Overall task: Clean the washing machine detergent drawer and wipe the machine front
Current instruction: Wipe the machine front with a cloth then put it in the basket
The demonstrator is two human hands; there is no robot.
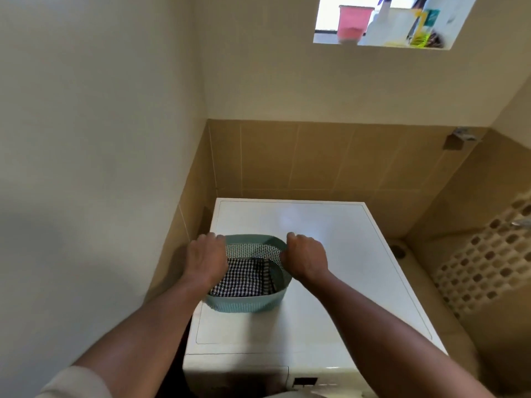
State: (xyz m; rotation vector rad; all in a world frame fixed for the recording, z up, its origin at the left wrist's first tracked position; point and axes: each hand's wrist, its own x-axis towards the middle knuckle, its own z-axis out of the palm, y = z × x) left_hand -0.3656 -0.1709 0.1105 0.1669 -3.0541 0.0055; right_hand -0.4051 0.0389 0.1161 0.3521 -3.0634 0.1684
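On top of the white washing machine point(330, 268), toward its left side, sits a teal plastic basket point(244, 304) with perforated walls, and a person leans over it with both arms stretched out. A dark-and-white checked cloth point(244, 278) lies folded in the bottom of the basket. The left hand point(205, 261) grips the basket's left rim, fingers curled down over the edge and held close together. The right hand point(306, 258) grips the right rim in the same way, knuckles up, with the thumb against the mesh wall. The machine stands in a corner between a pale plain wall on its left and tan tiles behind, and only a thin strip of its front panel point(316, 377) shows at the bottom of the view, too dim to make out the drawer. High on the back wall, a bright window recess holds a pink cup point(352, 23) beside a white bottle point(379, 27). A metal tap point(462, 135) juts from the tiles at the right.
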